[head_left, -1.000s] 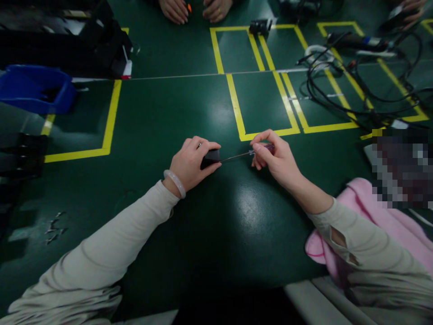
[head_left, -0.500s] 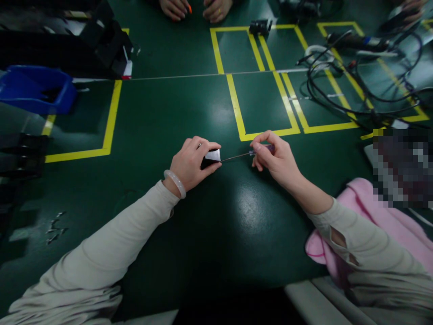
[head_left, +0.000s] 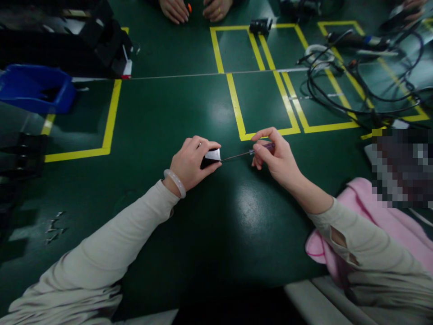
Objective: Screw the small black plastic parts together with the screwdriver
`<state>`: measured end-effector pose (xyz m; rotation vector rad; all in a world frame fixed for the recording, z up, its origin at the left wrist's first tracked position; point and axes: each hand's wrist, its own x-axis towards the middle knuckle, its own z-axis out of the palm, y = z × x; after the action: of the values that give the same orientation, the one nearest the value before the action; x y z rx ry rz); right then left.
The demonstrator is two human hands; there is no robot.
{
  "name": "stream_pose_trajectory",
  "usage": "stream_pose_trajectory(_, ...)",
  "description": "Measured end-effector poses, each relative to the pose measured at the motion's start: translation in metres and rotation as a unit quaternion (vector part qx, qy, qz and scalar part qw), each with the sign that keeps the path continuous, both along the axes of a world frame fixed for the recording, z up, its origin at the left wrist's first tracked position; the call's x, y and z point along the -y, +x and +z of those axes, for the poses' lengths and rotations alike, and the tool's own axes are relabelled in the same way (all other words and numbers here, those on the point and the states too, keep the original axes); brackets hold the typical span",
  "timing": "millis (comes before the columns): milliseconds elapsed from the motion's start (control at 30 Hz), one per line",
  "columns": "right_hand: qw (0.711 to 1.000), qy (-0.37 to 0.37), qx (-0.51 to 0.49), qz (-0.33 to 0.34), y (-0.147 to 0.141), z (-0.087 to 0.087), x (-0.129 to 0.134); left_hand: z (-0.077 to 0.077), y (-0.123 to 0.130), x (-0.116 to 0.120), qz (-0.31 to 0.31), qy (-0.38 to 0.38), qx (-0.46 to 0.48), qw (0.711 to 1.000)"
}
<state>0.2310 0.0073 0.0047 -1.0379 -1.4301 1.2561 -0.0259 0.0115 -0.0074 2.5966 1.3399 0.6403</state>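
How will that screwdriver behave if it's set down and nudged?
The screwdriver is probably stiff: its thin shaft looks straight. It's likely handle-heavy, since the purple handle is thicker. It may slide easily, as the table looks glossy.

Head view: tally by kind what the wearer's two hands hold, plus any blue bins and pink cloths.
Black block, in the left hand: 1
Screwdriver, in the right hand: 1
Blue bin: 1
Pink cloth: 1
Total: 4
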Motion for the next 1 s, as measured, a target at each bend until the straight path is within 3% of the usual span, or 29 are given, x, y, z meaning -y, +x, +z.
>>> stream_pose_trajectory(1000,1.0,-0.013,0.008,0.005,-0.0001,0.0,-0.0005,0.0004,-0.0004,-0.0001,-0.001,0.001,0.003,1.0)
